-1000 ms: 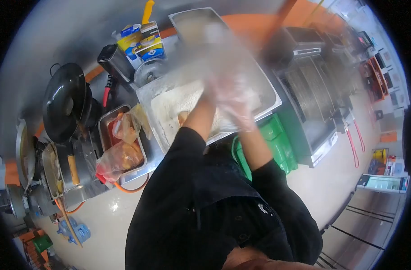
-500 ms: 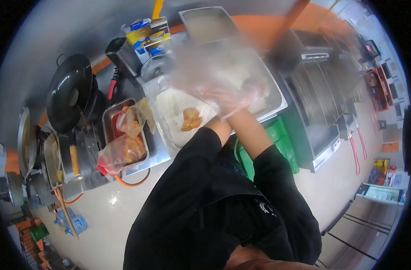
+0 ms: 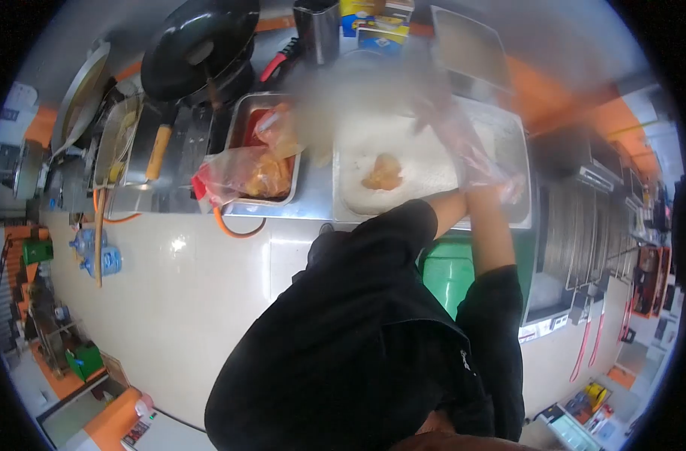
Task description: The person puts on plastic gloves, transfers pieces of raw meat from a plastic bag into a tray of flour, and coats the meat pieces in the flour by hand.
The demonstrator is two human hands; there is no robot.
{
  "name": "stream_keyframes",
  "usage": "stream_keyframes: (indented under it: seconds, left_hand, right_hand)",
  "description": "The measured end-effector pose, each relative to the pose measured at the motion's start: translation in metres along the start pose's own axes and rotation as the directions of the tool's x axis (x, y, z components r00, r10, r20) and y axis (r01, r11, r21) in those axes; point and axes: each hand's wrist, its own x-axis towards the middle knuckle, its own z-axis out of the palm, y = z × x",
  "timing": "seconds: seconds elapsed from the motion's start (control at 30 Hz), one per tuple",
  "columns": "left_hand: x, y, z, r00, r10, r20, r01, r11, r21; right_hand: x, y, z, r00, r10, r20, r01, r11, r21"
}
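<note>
Both my hands wear clear plastic gloves and are over a metal tray (image 3: 341, 203) of white powder that looks like flour. My wrists overlap. My right hand (image 3: 449, 129) appears to reach up and left across the tray, its fingers smeared by motion. My left hand (image 3: 504, 186) seems to lie behind the right wrist near the tray's right side, its fingers hidden. A golden-brown piece of what looks like raw chicken (image 3: 383, 173) rests on the powder, left of my hands and apart from them. A grey blur covers the tray's upper left.
On the left, a metal pan (image 3: 237, 124) holds plastic bags of marinated meat (image 3: 264, 173). Beyond are a black wok (image 3: 200, 49), a red-handled knife (image 3: 279, 60) and another metal tray (image 3: 470, 49). A green bin (image 3: 446, 278) stands below; fryer baskets (image 3: 579, 233) are at right.
The view has turned, so the counter sits more level. My gloved hands have shifted toward the right part of the powder tray. The chicken piece still lies on the powder.
</note>
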Motion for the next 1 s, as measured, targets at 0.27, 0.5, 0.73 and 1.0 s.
stream_keyframes:
  seconds: [0.27, 0.5, 0.73, 1.0]
  left_hand:
    - [-0.142, 0.097, -0.105, 0.989, 0.149, -0.002, -0.078, 0.527, 0.846]
    - [-0.376, 0.033, -0.254, 0.716, 0.531, -0.454, -0.262, 0.806, 0.53]
    - [-0.541, -0.006, -0.32, 0.157, -0.028, -0.987, -0.285, 0.956, -0.072]
    - [-0.547, -0.043, -0.397, 0.711, 0.229, -0.665, 0.526, 0.455, 0.719]
  right_hand:
    - [-0.025, -0.059, -0.006, 0.892, -0.452, 0.006, 0.396, 0.776, -0.491]
    - [-0.073, -0.056, -0.009, 0.905, -0.421, 0.063, 0.406, 0.898, 0.168]
    - [-0.098, 0.019, -0.1, 0.604, -0.59, -0.536, 0.485, 0.806, -0.34]
    - [-0.105, 0.052, -0.217, 0.65, -0.433, -0.624, 0.461, 0.878, -0.129]
